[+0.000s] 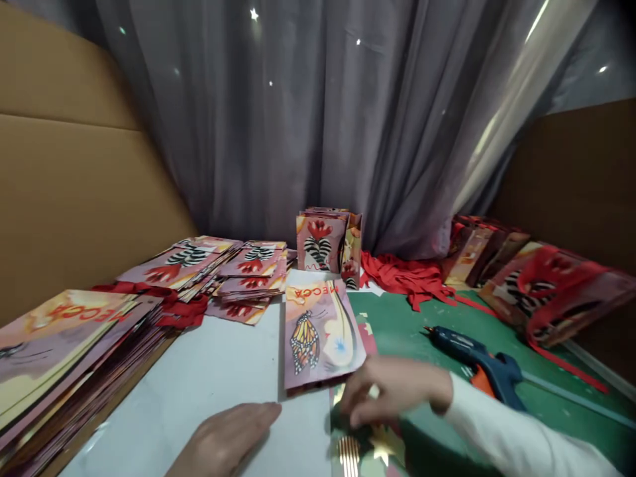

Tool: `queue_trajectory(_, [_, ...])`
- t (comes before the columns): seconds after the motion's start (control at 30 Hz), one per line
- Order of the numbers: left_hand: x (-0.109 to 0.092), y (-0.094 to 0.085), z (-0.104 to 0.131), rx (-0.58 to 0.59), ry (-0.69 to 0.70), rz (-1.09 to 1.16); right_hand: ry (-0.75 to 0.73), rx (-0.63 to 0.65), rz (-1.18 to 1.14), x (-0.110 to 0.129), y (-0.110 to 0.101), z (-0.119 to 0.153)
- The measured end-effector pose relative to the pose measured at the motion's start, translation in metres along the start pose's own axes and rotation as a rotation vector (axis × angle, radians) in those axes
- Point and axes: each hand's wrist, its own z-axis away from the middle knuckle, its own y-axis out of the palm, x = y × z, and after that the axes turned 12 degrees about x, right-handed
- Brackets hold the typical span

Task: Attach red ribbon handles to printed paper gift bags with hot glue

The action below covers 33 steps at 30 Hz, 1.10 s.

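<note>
My left hand (226,438) lies low over the white work surface (218,371), fingers stretched out together, holding nothing. Blurred by motion, my right hand (382,389) has its fingers curled downward over a patterned sheet (370,457) with gold stars and stripes. Anything between those fingertips is hidden. Just beyond the hands a flat paper bag (322,338) lies with its butterfly print and red MECCA lettering showing. Its lower right corner is close to my right hand; whether they touch I cannot tell.
A dark blue glue gun (477,358) lies on the green mat (392,318). Red ribbons (407,271) are heaped behind it. Bag stacks (74,358) stand left, standing bags (322,242) at the back, more bags (551,285) right. Cardboard walls (64,165) flank the table.
</note>
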Motion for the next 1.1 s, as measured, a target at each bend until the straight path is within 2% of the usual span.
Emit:
queue_trajectory(0.03, [-0.004, 0.004, -0.007, 0.02, 0.038, 0.002, 0.1, -0.094, -0.077, -0.018, -0.015, 0.007])
queue_trajectory(0.07, [-0.006, 0.008, -0.012, 0.037, 0.067, -0.017, 0.337, -0.285, -0.071, -0.038, -0.03, 0.011])
queue_trajectory(0.1, [-0.006, 0.009, -0.013, 0.039, 0.072, -0.063, 0.618, -0.414, -0.024, -0.06, -0.045, 0.014])
queue_trajectory(0.13, [-0.003, 0.009, -0.012, 0.014, 0.037, -0.137, 0.732, -0.453, 0.013, -0.083, -0.057, 0.015])
queue_trajectory(0.17, [0.001, 0.006, -0.007, -0.027, -0.049, -0.238, 0.796, -0.467, 0.041, -0.104, -0.066, 0.015])
queue_trajectory(0.2, [0.008, 0.002, 0.001, -0.103, -0.21, -0.358, 0.86, -0.469, 0.067, -0.124, -0.071, 0.013])
queue_trajectory(0.27, [0.022, -0.012, 0.027, -0.241, -0.714, -0.557, 0.968, -0.445, 0.099, -0.155, -0.071, 0.007])
queue_trajectory(0.3, [0.029, -0.019, 0.044, -0.248, -0.903, -0.614, 1.004, -0.421, 0.108, -0.167, -0.068, 0.004])
queue_trajectory(0.33, [0.034, -0.026, 0.061, -0.25, -1.025, -0.66, 1.033, -0.395, 0.115, -0.176, -0.063, 0.001])
queue_trajectory(0.43, [0.047, -0.038, 0.105, -0.09, -1.136, -0.722, 1.082, -0.35, 0.133, -0.196, -0.048, -0.005])
queue_trajectory(0.5, [0.056, -0.041, 0.119, -0.02, -1.172, -0.751, 1.101, -0.348, 0.132, -0.203, -0.043, -0.008])
queue_trajectory(0.63, [0.086, -0.051, 0.114, 0.024, -1.219, -0.79, 1.111, -0.442, 0.113, -0.203, -0.046, -0.009])
queue_trajectory(0.77, [0.119, -0.06, 0.1, 0.129, -1.118, -0.72, 1.089, -0.707, 0.052, -0.191, -0.066, -0.006])
queue_trajectory(0.87, [0.129, -0.059, 0.094, 0.148, -1.104, -0.713, 1.001, -0.926, -0.078, -0.173, -0.094, -0.004])
queue_trajectory(0.93, [0.128, -0.059, 0.091, 0.134, -1.117, -0.719, 0.863, -1.055, -0.186, -0.151, -0.116, -0.003])
queue_trajectory(1.03, [0.119, -0.062, 0.087, 0.078, -1.131, -0.74, 0.525, -1.195, -0.386, -0.105, -0.147, 0.0])
queue_trajectory(1.07, [0.116, -0.064, 0.085, 0.061, -1.124, -0.751, 0.342, -1.125, -0.555, -0.088, -0.155, 0.002])
queue_trajectory(1.1, [0.113, -0.067, 0.084, 0.055, -1.113, -0.76, 0.263, -1.039, -0.672, -0.071, -0.16, 0.003])
